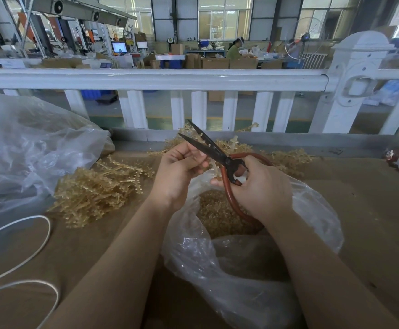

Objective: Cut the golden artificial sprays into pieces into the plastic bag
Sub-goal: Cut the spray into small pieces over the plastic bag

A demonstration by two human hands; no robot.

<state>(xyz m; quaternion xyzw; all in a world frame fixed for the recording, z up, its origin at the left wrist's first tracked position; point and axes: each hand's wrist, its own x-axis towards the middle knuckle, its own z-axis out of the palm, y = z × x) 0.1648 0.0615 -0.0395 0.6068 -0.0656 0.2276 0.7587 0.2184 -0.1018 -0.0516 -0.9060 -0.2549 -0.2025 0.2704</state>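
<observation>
From my head camera, my left hand point(179, 167) pinched a golden spray point(213, 162) upright over the mouth of the plastic bag point(241, 262), its stem running roughly up and down, tip toward the fence. My right hand point(262, 186) was clenched round the red loops of the scissors point(213, 151), blades parted and pointing up and away to the left, crossing the stem just beside my left fingertips point(199, 157). The spray lay between the two hands, nearer the left. Cut bits already lay in the bag below. More uncut sprays point(98, 188) were heaped on the tabletop point(371, 210) to my left, well within that hand's reach.
</observation>
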